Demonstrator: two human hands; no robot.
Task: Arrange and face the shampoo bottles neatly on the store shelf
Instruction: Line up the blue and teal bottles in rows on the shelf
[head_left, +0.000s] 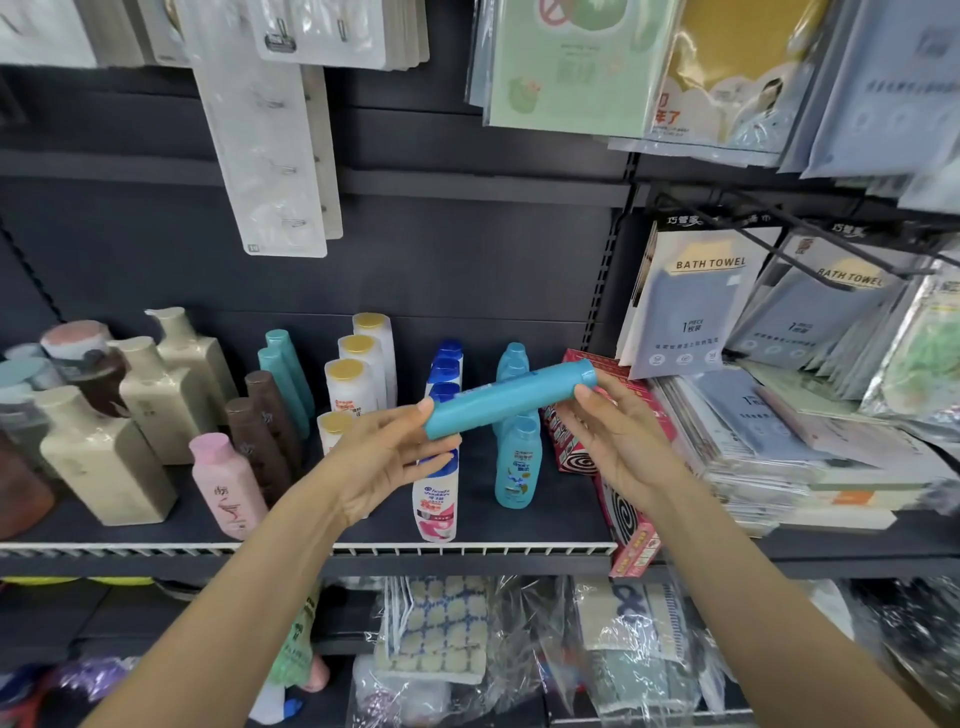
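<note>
**Teal bottle held crosswise above shelf row**

Observed teal bottle (511, 398) lying nearly horizontal in the air, above the near middle of the dark shelf (545, 514), cap end raised toward the right. Gripped at both ends: left hand (387, 457) curled around the lower left end, fingers wrapped over and under the body; right hand (618, 431) pinching the cap end, thumb on top, remaining fingers loosely spread beneath (palm turned up).

Directly below the held bottle: white shampoo bottle with blue cap (435, 491), standing upright at the near edge, further blue-capped bottles (445, 364) lined behind it toward the far wall. Just right of that row: light-blue bottle (517, 462), upright, with similar ones behind.

Left of the left hand: white bottles with yellow caps (358, 364) in a row running far, brown bottles (260, 431), a pink bottle (221, 483) at the near front, tall teal bottles (283, 364) farther back, beige square bottles (104, 452) at far left.

Right of the shelf section: red boxes with coil print (618, 488), leaning, one overhanging the near edge. Bath towel packs (691, 296) hung beyond, to the right.
</note>
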